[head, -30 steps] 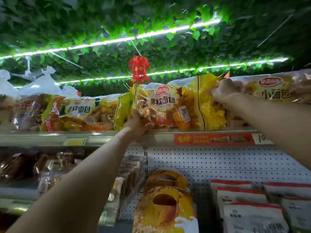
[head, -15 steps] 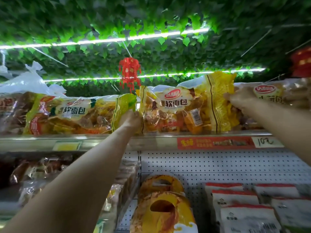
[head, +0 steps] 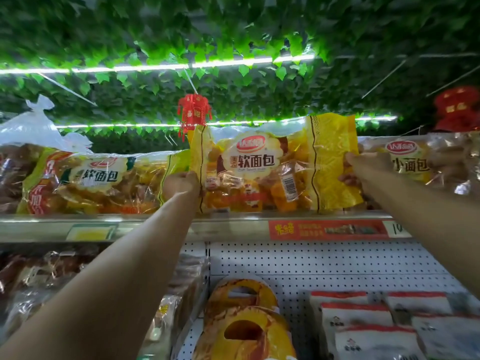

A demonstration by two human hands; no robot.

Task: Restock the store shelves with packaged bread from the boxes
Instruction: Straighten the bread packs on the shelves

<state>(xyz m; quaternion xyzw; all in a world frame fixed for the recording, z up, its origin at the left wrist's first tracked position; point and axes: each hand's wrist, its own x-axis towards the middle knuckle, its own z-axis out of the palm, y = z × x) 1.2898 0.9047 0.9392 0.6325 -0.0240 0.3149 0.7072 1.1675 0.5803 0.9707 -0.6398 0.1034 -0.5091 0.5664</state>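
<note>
A yellow bag of soft bread (head: 262, 175) stands on the top shelf (head: 161, 227), label facing me. My left hand (head: 181, 184) grips its left sealed end, low down. My right hand (head: 363, 168) holds its right yellow end, fingers wrapped behind the flap. Both arms reach up to it. A similar yellow-green bread bag (head: 96, 183) lies just left of it, touching. A clear bag of small bread (head: 420, 162) sits to the right, partly behind my right hand.
A red lantern ornament (head: 193, 113) hangs from the leaf-covered ceiling above the bag. Lower shelves hold wrapped bread (head: 39, 276), orange handled bags (head: 246, 328) and white packets (head: 363, 323). A red price strip (head: 324, 229) runs along the shelf edge.
The held bag has shifted right along the shelf, closer to the small-bread bag. My left hand moved from under its lower corner to its left end.
</note>
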